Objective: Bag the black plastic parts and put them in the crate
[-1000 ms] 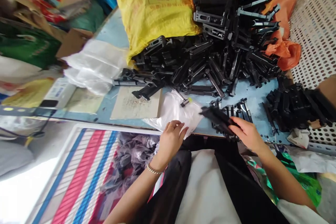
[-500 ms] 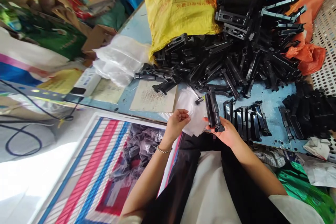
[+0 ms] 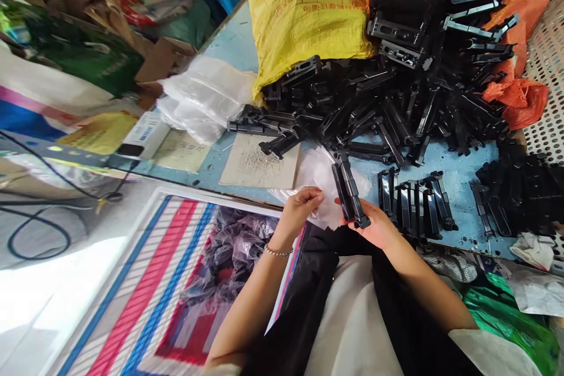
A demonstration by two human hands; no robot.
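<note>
A black slotted part [image 3: 348,185], apparently two long bars side by side, rests in the grip of the right hand [image 3: 369,224] above the near edge of a blue worktop [image 3: 467,170]. I see the piece tilted, its lower end in the palm and its upper end toward the far side, over a thin clear plastic bag [image 3: 315,170]. Just beside it, the left hand [image 3: 304,207] hovers at the same edge, fingers curled and thumb close to the fingertips; I cannot tell whether anything small sits between them. A beaded bracelet [image 3: 278,251] circles the left wrist.

To the right of the held part, I have a row of black pieces [image 3: 414,205] lying side by side along the near edge. A darker stack [image 3: 524,188] occupies the near right corner, close to a crumpled white cloth [image 3: 533,249]. Toward the far edge, a large heap of similar black parts [image 3: 343,97] spreads out before a yellow sack [image 3: 312,9] and an orange sack [image 3: 517,97]. Left of the bag lies a tan board [image 3: 264,170] strewn with small crumbs, and beyond it white plastic bags [image 3: 207,94]. Below the near edge, I make out a striped sheet [image 3: 145,282] on the left.
</note>
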